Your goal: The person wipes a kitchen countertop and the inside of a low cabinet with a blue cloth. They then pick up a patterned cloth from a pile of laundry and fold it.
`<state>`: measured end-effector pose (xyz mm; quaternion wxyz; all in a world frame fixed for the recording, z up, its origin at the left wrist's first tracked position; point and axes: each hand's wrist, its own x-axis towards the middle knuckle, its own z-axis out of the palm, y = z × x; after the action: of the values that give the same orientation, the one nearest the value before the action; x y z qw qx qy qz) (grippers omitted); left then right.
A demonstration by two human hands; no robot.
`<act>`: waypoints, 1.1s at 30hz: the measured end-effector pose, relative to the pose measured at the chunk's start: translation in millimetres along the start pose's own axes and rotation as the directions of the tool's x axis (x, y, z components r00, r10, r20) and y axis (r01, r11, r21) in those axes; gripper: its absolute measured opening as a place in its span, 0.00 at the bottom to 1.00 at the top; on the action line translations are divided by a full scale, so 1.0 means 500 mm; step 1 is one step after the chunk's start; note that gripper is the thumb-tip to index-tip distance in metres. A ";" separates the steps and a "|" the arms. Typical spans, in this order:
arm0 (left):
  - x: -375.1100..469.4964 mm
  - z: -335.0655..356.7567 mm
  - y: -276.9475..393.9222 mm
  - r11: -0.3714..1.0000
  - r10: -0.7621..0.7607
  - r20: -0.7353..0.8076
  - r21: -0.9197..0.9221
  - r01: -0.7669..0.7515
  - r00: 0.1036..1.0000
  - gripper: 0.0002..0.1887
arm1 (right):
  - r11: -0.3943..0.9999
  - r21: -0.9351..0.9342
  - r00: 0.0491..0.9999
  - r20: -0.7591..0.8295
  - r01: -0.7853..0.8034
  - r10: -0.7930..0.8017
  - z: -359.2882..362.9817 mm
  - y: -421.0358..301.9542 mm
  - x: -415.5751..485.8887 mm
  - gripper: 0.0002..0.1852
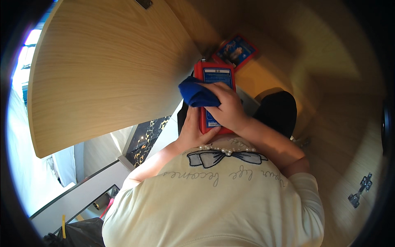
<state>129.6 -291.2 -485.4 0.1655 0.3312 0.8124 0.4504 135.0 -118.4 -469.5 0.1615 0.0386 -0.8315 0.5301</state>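
Observation:
A red plastic box [232, 89] with a blue printed label lies before me, close to my chest. My left hand [193, 131] grips its near left corner, the thumb resting over the near end. In my right hand [227, 106] is a bunched blue cloth [197, 92], held across the box's upper left side. The hand and cloth hide the middle of the label. Farther off, a second red-edged box [236, 52] with a blue picture on top lies at an angle on a wooden surface.
A large wooden cabinet door [108, 74] stands swung out on the left. A metal hinge [360, 190] sits on the wooden panel at right. My dark-clad knee [276, 111] is right of the box. A black plastic bag [83, 233] lies at lower left.

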 end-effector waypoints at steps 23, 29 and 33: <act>0.001 -0.060 -0.052 0.873 0.428 0.123 0.200 -0.444 0.896 0.41 | 0.852 0.445 0.924 -0.122 -0.276 0.363 0.005 0.195 0.053 0.20; 0.078 -0.105 0.008 0.948 0.318 0.017 0.019 -0.318 0.948 0.35 | 0.643 0.578 0.835 0.132 -0.503 0.534 -0.020 0.192 0.127 0.25; 0.085 -0.156 0.093 0.857 -0.311 0.095 -0.401 0.322 0.946 0.29 | 0.548 0.495 0.734 0.372 -0.675 0.568 0.001 0.169 0.102 0.31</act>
<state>72.6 -293.4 -402.9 0.3140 0.1568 0.7403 0.5734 66.9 -76.3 -527.3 -0.1289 -0.1657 -0.5876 0.7815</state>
